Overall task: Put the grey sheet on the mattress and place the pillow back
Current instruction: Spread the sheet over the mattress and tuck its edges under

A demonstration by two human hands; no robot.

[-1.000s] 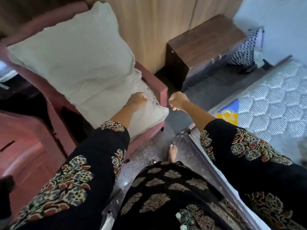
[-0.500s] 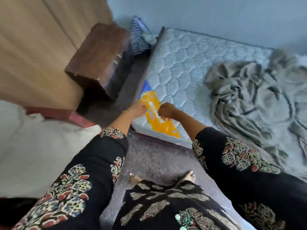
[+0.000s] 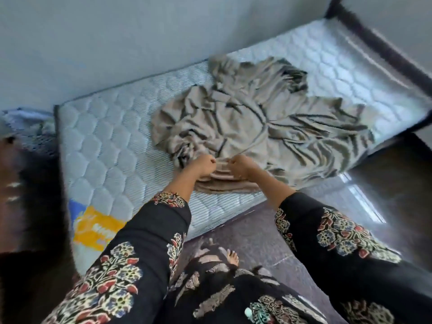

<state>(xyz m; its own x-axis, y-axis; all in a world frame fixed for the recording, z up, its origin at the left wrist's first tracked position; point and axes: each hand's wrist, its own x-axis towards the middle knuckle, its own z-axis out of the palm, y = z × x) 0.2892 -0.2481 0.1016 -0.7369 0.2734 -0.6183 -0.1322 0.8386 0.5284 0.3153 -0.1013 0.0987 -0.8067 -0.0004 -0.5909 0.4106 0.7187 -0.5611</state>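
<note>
Your left hand (image 3: 203,166) and right hand (image 3: 240,166) each pinched the grey sheet's (image 3: 257,118) near edge, fingers curled round a fold. The sheet lay crumpled on the quilted mattress (image 3: 105,141), bunched from centre toward 2 o'clock.

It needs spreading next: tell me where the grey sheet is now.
In the head view, the grey sheet lies crumpled across the mattress, centre to right, its near edge gripped by the left hand and the right hand.
</note>
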